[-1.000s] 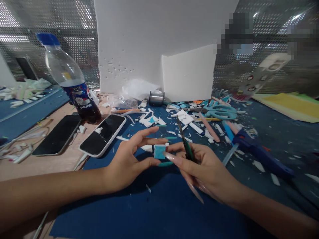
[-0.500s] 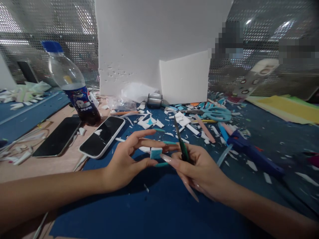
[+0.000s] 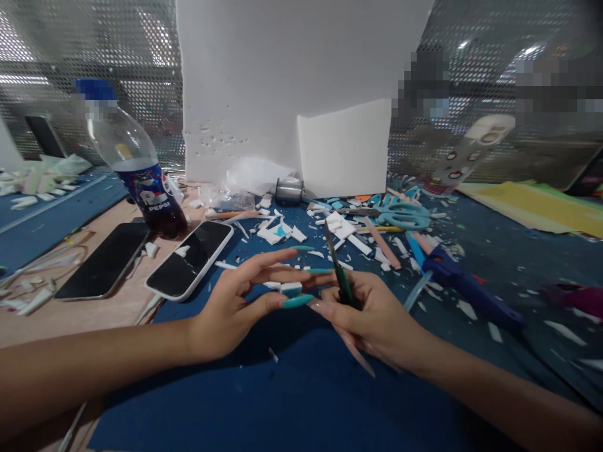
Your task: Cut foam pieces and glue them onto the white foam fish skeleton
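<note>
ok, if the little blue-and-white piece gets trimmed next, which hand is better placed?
Right, likely: the right hand holds the green-handled blade close to the blue-and-white piece. The left hand is curled around that piece, so looks better suited to steadying.

Left hand (image 3: 230, 298): fingers (image 3: 271, 257) extended, thumb (image 3: 264, 304) below; right hand (image 3: 377, 311) near, fingers curled.
</note>
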{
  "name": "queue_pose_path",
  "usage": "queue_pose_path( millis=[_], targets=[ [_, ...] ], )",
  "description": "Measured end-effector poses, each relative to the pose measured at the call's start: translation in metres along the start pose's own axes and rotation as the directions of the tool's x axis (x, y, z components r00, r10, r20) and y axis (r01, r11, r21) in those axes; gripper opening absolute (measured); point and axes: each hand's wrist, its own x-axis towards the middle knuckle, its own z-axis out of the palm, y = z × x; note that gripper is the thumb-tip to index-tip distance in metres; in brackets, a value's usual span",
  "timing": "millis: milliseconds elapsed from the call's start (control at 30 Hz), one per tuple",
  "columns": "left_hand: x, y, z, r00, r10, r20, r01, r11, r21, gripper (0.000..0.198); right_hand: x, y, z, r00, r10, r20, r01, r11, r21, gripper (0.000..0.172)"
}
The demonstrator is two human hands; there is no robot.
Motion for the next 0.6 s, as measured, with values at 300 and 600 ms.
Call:
queue_pose_path(
  millis=[300, 600],
  targets=[
    [-0.001, -0.001, 0.004, 0.972, -0.024, -0.236, 0.037, 0.998, 0.053, 0.027, 0.003, -0.011, -0.006, 0.973, 0.023, -0.231, -0.069, 0.978, -0.195, 0.027],
    [0.005, -0.004, 0.003, 0.962, -0.214, -0.171, 0.171, 0.957, -0.235, 0.008, 0.028, -0.001, -0.058, 0.749, -0.393, -0.533, -0.355, 0.441, -0.824, 0.035]
  ],
)
